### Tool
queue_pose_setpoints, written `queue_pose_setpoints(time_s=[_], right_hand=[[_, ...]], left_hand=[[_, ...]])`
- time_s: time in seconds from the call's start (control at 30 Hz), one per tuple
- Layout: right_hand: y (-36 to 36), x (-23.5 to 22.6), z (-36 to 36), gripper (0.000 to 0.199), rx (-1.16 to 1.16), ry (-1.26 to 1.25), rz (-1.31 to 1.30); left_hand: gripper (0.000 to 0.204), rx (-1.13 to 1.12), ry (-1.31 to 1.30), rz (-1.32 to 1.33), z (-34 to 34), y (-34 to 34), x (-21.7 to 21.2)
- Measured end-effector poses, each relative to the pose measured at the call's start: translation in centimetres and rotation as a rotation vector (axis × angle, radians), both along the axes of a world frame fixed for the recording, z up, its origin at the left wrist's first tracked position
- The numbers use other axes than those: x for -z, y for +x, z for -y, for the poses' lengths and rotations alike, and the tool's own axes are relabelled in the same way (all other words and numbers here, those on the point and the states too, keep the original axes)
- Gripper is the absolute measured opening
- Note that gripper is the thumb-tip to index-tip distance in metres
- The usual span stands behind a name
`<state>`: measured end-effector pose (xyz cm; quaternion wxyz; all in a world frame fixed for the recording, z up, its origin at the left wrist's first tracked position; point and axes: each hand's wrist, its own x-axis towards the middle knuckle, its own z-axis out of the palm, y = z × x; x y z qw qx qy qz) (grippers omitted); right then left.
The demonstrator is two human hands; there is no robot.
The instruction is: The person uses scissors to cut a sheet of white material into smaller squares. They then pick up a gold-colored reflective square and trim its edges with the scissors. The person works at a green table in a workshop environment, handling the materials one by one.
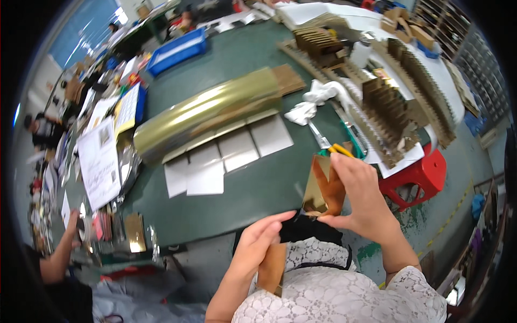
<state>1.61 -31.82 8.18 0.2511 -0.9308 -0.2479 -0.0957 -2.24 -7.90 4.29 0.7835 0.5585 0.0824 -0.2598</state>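
Left of the green worktop (258,188) lay white printed sheets (99,161); a blue bin (177,51) stood farther back. The left hand (256,247) clasped a brown card (272,269) at the lap. The right hand (358,196) pinched a gold folded piece (318,191); creasing it squarely probably needed steady fingers.

A shiny gold card (321,185) with a brown back is seen. The desk (258,188) is dark green, the foil roll (207,113) glossy gold, the sheets (226,153) pale grey, the stool (423,177) red, the crate (176,50) blue, the sleeves (344,296) white lace.
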Motion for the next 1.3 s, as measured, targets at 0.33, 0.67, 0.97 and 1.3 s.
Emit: queue_pose_setpoints(time_s=[0.33,0.67,0.97,1.3], right_hand=[[0.3,0.1,-3.7,0.102,-0.220,-0.009,-0.111],[0.4,1.9,-2.1,0.122,-0.226,0.299,-0.206],[0.5,2.1,-2.3,0.121,-0.250,0.291,-0.188],[0.8,2.8,-2.4,0.120,-0.233,0.310,-0.214]], left_hand=[[0.033,-0.084,-0.118,-0.134,-0.8,-1.0,1.8],[0.032,-0.096,-0.145,-0.091,-1.7,-0.8,2.7],[0.024,-0.071,-0.250,-0.055,-2.8,-1.4,4.2],[0.024,-0.083,-0.213,-0.068,-2.6,-1.2,3.6]])
